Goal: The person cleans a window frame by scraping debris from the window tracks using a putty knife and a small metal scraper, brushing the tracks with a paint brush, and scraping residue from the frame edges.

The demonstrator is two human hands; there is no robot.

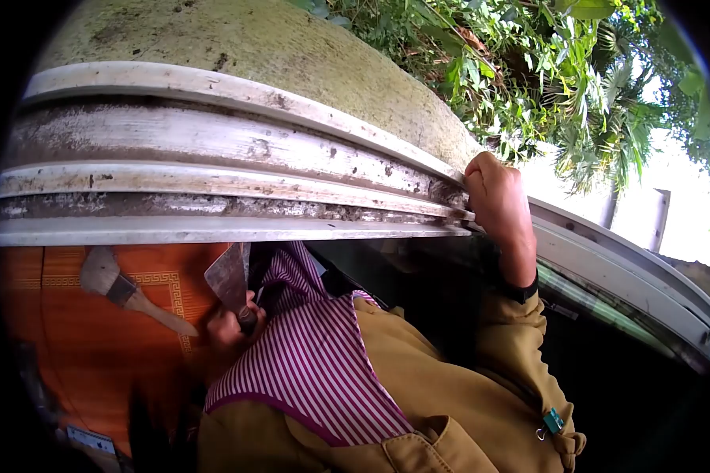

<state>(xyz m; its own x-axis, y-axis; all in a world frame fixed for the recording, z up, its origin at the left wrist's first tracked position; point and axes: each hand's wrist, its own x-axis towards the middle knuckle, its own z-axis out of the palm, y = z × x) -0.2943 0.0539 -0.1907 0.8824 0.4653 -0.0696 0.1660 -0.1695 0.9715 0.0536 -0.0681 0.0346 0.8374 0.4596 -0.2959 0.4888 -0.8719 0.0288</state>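
On the left, my left hand (227, 328) grips a scraper (229, 277) by its dark handle, its wide metal blade pointing up toward the frame's lower edge. My right hand (498, 201) is closed at the right end of the white window frame (213, 177), with a dark band on its wrist. Its fingertips are hidden, so what they hold cannot be made out. Dark dirt marks the frame's grooves. A flat brush (138, 293) with a wooden handle lies on the orange patterned surface (71, 347), left of the scraper.
A stained concrete ledge (292, 59) runs beyond the frame, with green plants (528, 87) outside. Another white frame section (631, 276) and glass lie at the right. Striped cloth (308, 363) and a mustard jacket (450, 355) fill the lower middle.
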